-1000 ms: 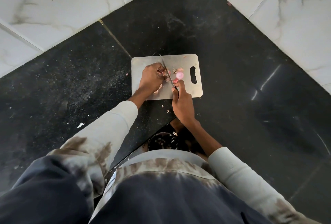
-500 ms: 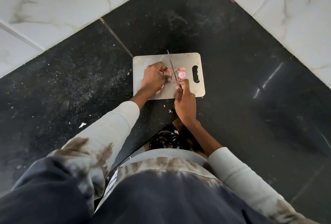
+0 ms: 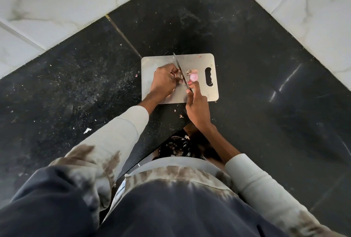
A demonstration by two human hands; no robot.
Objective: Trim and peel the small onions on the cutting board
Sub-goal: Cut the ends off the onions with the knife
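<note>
Two hands at work over a rectangular, matte metal cutting board (image 3: 201,92) with rounded corners and a wavy slotted handle hole, flat on a speckled black stone counter (image 3: 256,50). Left hand (image 3: 164,83) curled, fingers (image 3: 176,79) clenched round something small, too hidden to name. Right hand (image 3: 197,109) gripping a knife (image 3: 180,69), its thin steel blade slanting away between both hands. Just right of the blade, beside the right fingertips: one peeled onion (image 3: 194,77), pink, smooth, rounded, with papery brown skin scraps (image 3: 188,71) close by.
</note>
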